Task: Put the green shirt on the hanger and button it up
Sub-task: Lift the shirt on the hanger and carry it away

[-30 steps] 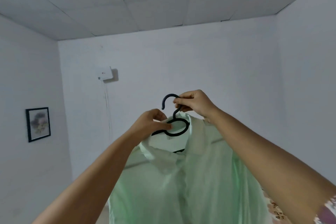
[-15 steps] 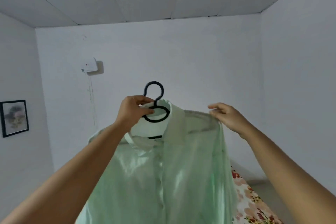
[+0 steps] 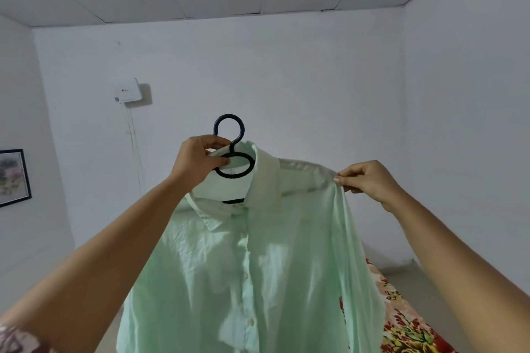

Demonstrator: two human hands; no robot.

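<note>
- The green shirt (image 3: 258,266) hangs in mid-air before the person, draped on a black hanger (image 3: 229,130), front toward the camera; its lower part runs off the bottom edge
- Only the hanger's hook, the loop under it and a short dark piece below the collar show; its arms are hidden inside the fabric
- The left hand (image 3: 198,162) grips the hanger at the neck, fingers (image 3: 213,142) curled over the stem and thumb pressed on the loop; the shirt's shoulder on that side is hidden behind the forearm
- The right hand (image 3: 371,180) pinches the other shoulder seam, thumb and fingers (image 3: 352,172) clamped together on the cloth
- The collar lies open at the top; small buttons (image 3: 245,275) run down the placket, but whether they are fastened is hard to make out
- A flowered bed cover (image 3: 401,321) is partly hidden behind the shirt and cut off at the lower right
- A white box (image 3: 127,90) sits on the back wall with a thin cable below; a framed picture (image 3: 13,176) is cut by the left edge, its content blurred
</note>
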